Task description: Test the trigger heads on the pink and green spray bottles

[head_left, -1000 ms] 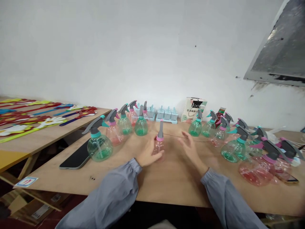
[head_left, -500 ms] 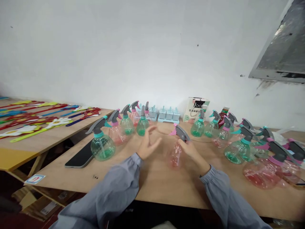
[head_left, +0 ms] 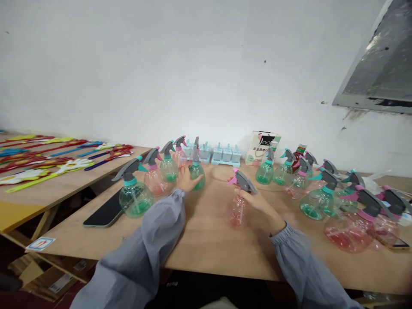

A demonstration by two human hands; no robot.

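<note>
My right hand (head_left: 247, 196) is wrapped round the neck of a pink spray bottle (head_left: 237, 214), just below its grey sprayer head with a pink trigger. That bottle stands upright at the middle of the table. Farther back and to the left, my left hand (head_left: 187, 180) is closed round a green spray bottle (head_left: 200, 171), its thumb across the front of the body. Some of the left fingers are hidden. Left of this hand stand another pink spray bottle (head_left: 157, 182) and a larger-looking green spray bottle (head_left: 137, 199) with a turquoise collar.
Several more spray bottles (head_left: 349, 229) crowd the right side of the wooden table (head_left: 206, 244). A black phone (head_left: 104, 210) lies at left. Light blue ice-pop moulds (head_left: 227, 155) and a paper bag (head_left: 261, 150) stand by the wall. Coloured hand-shaped items (head_left: 77, 165) cover the left table.
My left hand has moved back and left from open air onto the green spray bottle, which has shifted slightly right and nearer. My right hand stays on the pink spray bottle.
</note>
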